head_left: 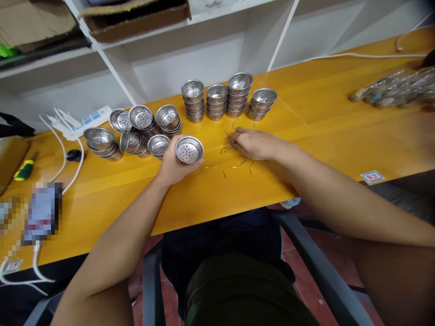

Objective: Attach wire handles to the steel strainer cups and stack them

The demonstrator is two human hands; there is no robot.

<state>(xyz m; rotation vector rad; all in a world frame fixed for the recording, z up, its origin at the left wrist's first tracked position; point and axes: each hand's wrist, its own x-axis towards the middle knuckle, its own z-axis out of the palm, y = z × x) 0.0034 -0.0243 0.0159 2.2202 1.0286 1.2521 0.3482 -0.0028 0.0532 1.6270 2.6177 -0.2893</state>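
My left hand [173, 168] is closed round a small perforated metal strainer cup [189, 150], holding it just above the yellow table [322, 117]. My right hand [253, 143] rests on a scatter of thin curved wire handles [238, 164], fingers pressed down among them; whether it pinches one is hidden. One wire handle [214, 169] lies apart near my left hand. Behind my right hand stand several neat stacks of strainer cups [227, 97]. A loose heap of strainer cups [136, 131] lies to the left of them.
A white power strip [84, 121] and white cables [64, 154] lie at the left, with a green-yellow screwdriver [23, 168]. A clear plastic bag of parts [397, 88] sits far right. White shelves rise behind the table. A chair frame shows below.
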